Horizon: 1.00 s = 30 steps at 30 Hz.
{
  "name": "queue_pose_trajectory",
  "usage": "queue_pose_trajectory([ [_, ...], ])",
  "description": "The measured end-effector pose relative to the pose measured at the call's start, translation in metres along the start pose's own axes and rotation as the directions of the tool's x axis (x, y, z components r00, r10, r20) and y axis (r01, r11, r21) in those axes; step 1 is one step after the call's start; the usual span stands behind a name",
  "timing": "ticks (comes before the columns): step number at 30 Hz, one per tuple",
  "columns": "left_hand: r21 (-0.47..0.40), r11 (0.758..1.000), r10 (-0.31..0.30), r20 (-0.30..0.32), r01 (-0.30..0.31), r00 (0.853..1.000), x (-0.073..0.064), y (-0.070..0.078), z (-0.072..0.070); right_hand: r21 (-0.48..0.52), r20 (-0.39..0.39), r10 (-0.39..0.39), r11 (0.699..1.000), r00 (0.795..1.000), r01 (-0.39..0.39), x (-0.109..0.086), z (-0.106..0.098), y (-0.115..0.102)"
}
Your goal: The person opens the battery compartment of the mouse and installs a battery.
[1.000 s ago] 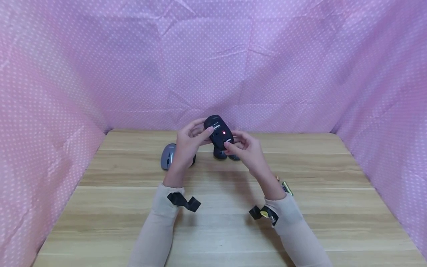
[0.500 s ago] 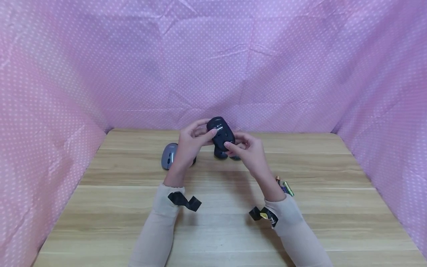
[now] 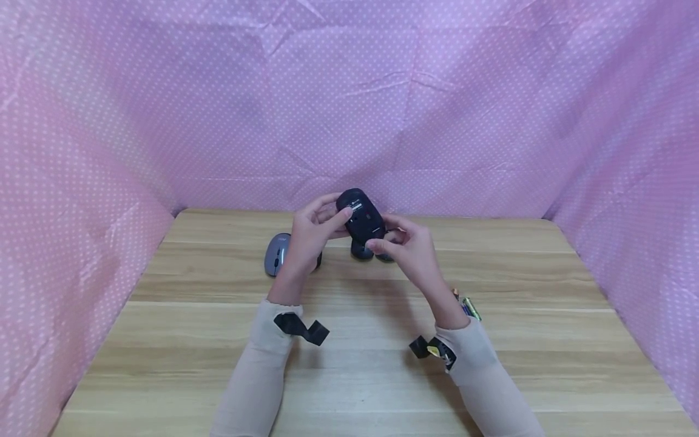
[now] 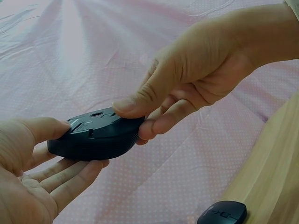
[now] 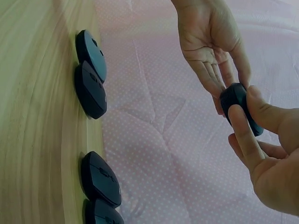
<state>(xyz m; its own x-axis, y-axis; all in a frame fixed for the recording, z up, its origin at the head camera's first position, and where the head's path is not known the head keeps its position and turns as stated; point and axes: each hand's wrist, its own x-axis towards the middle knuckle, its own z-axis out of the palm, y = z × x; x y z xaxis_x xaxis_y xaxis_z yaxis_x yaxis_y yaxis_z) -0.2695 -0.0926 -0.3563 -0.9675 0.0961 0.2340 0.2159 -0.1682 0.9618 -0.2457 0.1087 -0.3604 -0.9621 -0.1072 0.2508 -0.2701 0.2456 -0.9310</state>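
A black computer mouse (image 3: pixel 361 218) is held up above the far part of the table, its labelled underside facing me in the head view. The left hand (image 3: pixel 310 235) grips its upper left side, thumb on the underside and fingers beneath, as the left wrist view shows of the mouse (image 4: pixel 100 135). At the opposite, lower end, the right hand (image 3: pixel 406 247) pinches the mouse between thumb and fingers. The right wrist view shows the ribbed side of the mouse (image 5: pixel 237 100) between both hands. The face turned away from me is hidden in the head view.
On the wooden table (image 3: pixel 349 376) a grey mouse (image 3: pixel 276 255) lies left, partly behind the left wrist, with a darker one beside it. Two more mice, one black (image 3: pixel 361 250), lie behind the hands. Batteries (image 3: pixel 472 309) lie by the right wrist. Pink dotted cloth (image 3: pixel 349 109) surrounds the table.
A red light on the mouse's underside, visible one second ago, no longer shows. The right thumb has slid from the underside to the lower edge. The mouse has shifted and tilted slightly.
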Motion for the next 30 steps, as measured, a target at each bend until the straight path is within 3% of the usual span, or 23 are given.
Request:
queue_pose_trajectory([
  [19,0.009,1.0,-0.017,0.027,0.016,0.999,0.0017,-0.0013,-0.001,0.049,-0.019,0.014,0.999,1.0,-0.013,0.0015,0.0009,0.0002],
  [24,0.006,1.0,-0.024,0.017,0.024,1.0,0.0021,-0.0007,-0.0014,0.096,0.07,0.046,0.994,0.996,-0.053,0.0042,-0.0026,0.0014],
  [30,0.035,0.998,-0.052,0.03,0.051,0.998,0.0028,-0.0037,-0.0024,0.171,0.18,0.097,0.977,0.979,-0.129,0.0059,-0.0067,0.002],
])
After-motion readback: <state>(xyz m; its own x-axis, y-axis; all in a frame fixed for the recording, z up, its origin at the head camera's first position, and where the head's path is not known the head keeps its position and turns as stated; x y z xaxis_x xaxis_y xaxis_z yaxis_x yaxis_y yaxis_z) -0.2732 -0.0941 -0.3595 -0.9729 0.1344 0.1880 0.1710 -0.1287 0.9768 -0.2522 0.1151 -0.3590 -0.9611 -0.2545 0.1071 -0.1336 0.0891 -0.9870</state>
